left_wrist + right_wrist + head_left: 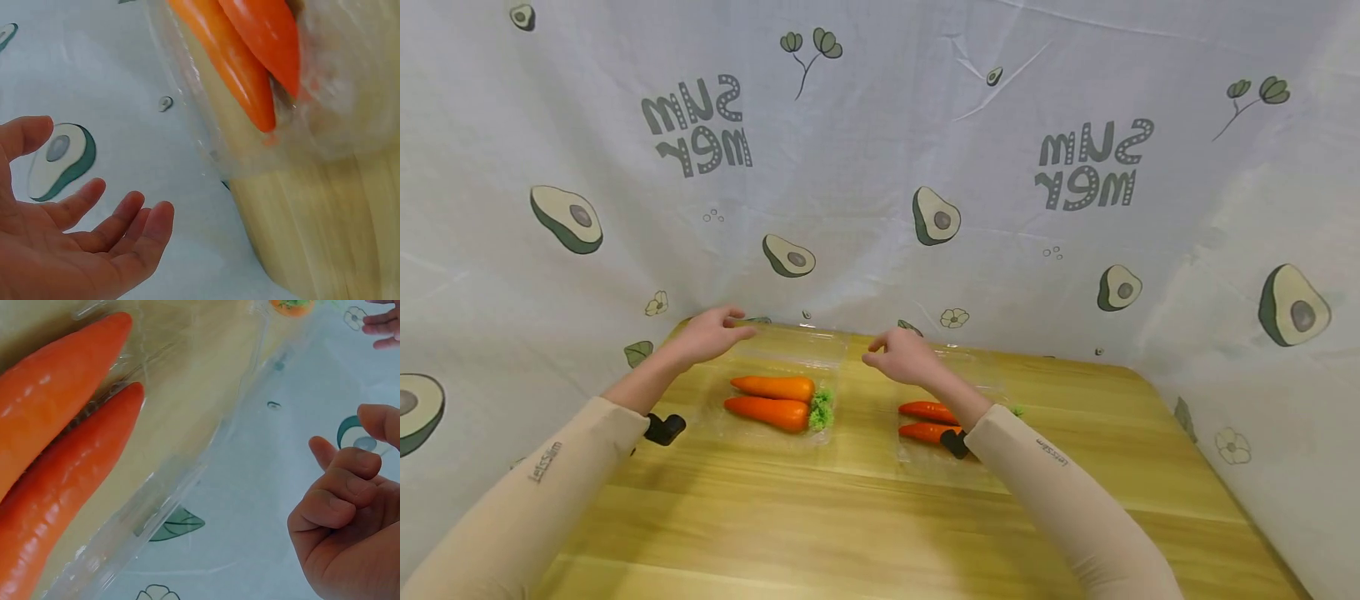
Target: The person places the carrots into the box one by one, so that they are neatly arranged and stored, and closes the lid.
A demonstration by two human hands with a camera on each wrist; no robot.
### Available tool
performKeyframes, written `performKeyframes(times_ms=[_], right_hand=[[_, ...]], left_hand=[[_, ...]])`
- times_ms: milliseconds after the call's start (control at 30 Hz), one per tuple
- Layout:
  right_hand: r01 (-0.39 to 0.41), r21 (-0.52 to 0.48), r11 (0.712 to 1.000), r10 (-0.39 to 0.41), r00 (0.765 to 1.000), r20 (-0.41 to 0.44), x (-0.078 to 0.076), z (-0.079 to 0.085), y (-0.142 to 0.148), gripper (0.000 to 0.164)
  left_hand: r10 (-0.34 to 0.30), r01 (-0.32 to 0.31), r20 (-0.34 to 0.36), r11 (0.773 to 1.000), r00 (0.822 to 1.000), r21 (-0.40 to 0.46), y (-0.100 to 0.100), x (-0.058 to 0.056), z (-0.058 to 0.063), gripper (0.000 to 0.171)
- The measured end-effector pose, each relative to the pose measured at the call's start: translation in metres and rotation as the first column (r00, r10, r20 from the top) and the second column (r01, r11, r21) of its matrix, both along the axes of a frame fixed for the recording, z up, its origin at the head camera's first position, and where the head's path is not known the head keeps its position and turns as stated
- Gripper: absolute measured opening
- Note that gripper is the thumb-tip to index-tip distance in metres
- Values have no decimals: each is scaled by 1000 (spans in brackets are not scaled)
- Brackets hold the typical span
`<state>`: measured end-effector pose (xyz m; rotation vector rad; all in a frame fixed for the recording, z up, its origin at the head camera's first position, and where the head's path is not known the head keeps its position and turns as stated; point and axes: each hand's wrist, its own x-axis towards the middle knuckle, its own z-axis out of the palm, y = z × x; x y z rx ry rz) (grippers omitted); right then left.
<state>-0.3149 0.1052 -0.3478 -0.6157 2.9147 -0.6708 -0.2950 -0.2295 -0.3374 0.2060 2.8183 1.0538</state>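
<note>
L hand (711, 335): ctr-L of frame, fingers loosely spread, holds nothing; nr L pack (775, 438).
R hand (904, 357): approx. ctr, fingers loosely curled, holds nothing; nr R pack (921, 458).
L carrots (775, 412): 2 pcs, orange, in L pack, ctr-L, green tops to R.
R carrots (927, 410): 2 pcs, in R pack, just R of ctr, partly hidden by R forearm.
Table (820, 533): wood, lower half.
Cloth (865, 150): avocado print, upper half.

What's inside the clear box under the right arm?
Two orange carrots, and a bit of green top peeks out. The right arm hides much of the rest.
</note>
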Motion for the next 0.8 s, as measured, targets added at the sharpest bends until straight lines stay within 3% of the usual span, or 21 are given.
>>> performKeyframes(times_ms=[333,567,800], right_hand=[[-13,6,1000,12,999,49,-17,-2,-20,33],[9,-4,1000,-8,995,96,-25,-2,-28,32],[25,-13,1000,-22,990,142,-38,-12,-32,54]], left_hand=[[0,3,59,998,998,-58,-19,-14,-9,69],[8,-3,128,999,992,-36,-28,-22,-15,71],[15,-17,222,1000,975,7,-37,-28,-22,74]])
